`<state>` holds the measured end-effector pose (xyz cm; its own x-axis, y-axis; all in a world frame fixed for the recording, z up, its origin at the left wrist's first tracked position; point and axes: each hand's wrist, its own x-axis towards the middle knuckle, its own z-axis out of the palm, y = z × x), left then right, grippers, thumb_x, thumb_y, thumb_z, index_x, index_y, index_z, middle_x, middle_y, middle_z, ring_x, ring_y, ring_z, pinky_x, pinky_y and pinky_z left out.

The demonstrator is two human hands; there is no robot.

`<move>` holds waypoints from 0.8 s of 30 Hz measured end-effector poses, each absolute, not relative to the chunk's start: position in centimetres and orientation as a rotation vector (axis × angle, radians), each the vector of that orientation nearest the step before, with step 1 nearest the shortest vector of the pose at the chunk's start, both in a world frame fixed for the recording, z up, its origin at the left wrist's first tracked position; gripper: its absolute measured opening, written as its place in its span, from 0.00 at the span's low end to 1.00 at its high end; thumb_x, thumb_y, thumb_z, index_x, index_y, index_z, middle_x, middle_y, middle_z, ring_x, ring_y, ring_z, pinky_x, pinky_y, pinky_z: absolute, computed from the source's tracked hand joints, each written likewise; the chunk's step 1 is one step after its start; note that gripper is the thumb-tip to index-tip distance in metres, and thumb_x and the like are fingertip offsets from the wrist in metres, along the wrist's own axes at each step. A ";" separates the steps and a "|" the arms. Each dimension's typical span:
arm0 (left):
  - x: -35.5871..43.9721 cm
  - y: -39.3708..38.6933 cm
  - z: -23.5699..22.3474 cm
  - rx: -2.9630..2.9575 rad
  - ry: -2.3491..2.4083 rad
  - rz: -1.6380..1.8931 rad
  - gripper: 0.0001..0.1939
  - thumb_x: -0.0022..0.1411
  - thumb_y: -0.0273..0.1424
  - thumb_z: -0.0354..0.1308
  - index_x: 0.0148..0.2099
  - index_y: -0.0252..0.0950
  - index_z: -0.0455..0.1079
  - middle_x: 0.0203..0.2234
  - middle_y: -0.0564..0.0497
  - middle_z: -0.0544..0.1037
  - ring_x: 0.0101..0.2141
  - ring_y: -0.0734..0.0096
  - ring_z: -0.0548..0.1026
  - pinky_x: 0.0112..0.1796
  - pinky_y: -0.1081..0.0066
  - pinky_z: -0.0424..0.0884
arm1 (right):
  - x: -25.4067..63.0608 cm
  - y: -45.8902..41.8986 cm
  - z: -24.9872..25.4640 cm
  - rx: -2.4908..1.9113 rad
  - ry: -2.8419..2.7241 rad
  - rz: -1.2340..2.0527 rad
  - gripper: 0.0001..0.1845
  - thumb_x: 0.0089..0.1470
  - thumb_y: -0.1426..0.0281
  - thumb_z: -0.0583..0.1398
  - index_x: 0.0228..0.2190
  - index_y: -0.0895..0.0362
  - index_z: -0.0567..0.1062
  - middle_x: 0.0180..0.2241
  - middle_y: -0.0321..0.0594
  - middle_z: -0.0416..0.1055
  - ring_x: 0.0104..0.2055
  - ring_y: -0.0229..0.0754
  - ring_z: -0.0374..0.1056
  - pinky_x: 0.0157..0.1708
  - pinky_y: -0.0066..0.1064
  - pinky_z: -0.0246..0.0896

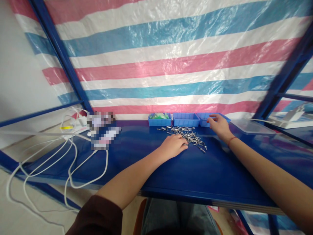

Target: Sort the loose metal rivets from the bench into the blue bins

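Observation:
A loose pile of silvery pop rivets [192, 137] lies on the blue table. My left hand [174, 146] rests at the pile's near left edge, fingers curled down, with a rivet showing at the fingertips. Above the front of the right-hand blue bin [203, 122] is my right hand [218, 126], its fingers stretched out and slightly apart, with nothing visible in them. This hand hides part of the bin, and the bin's contents cannot be made out. A red string circles my right wrist.
Left of that bin stand a middle blue bin [186, 121] and another blue bin [159, 122] with green-and-white contents. A clear plastic lid [253, 126] lies at right. White cables [73, 163] and pixelated items [104, 130] occupy the left. Striped sheeting [171, 68] hangs behind the table.

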<state>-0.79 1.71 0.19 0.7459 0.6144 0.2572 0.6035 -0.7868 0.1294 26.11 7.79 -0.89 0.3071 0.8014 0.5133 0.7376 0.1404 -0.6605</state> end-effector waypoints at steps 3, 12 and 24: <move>-0.7 1.7 0.0 2.885 1.031 0.528 0.13 0.65 0.34 0.48 0.43 0.38 0.73 0.41 0.48 0.74 0.42 0.65 0.73 0.43 0.68 0.68 | 24.1 6.4 -0.1 -1.576 -1.409 0.172 0.19 0.50 0.63 0.55 0.42 0.60 0.71 0.32 0.45 0.74 0.20 0.37 0.65 0.23 0.30 0.62; -0.7 3.0 -0.7 2.635 1.054 0.875 0.12 0.66 0.30 0.45 0.41 0.36 0.70 0.38 0.47 0.74 0.42 0.67 0.73 0.45 0.69 0.67 | 18.6 2.4 1.9 -1.285 -1.949 0.386 0.16 0.53 0.60 0.55 0.32 0.58 0.76 0.32 0.41 0.75 0.27 0.39 0.67 0.28 0.31 0.62; 0.2 3.5 -1.1 1.907 0.945 1.094 0.10 0.66 0.33 0.46 0.42 0.35 0.66 0.29 0.52 0.73 0.32 0.74 0.73 0.35 0.74 0.69 | 15.5 0.9 2.2 -1.090 -1.544 0.916 0.21 0.42 0.56 0.64 0.35 0.59 0.74 0.27 0.38 0.72 0.22 0.33 0.62 0.20 0.26 0.55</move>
